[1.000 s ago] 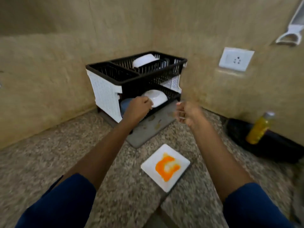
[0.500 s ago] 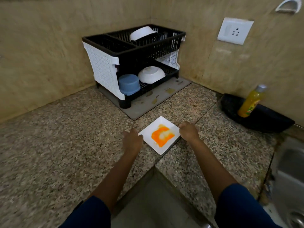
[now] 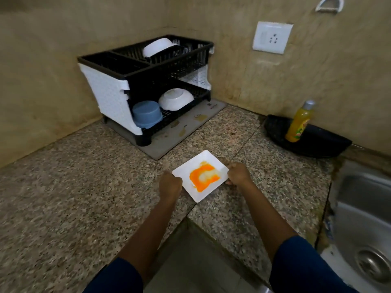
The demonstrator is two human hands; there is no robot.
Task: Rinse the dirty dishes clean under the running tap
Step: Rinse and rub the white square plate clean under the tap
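Between the square plate [image 3: 206, 158] and the sink [image 3: 359, 208] on the right lies an open strip of granite counter [image 3: 275, 187], crossed only by a flat seam. At the back of that strip a black pan [image 3: 317, 144] sits against the wall with a yellow bottle [image 3: 299, 123] upright at it. Left of the plate the counter runs open and wide. Behind, the dish rack [image 3: 105, 96] fills the corner, and its grey mat [image 3: 169, 142] reaches near the plate.
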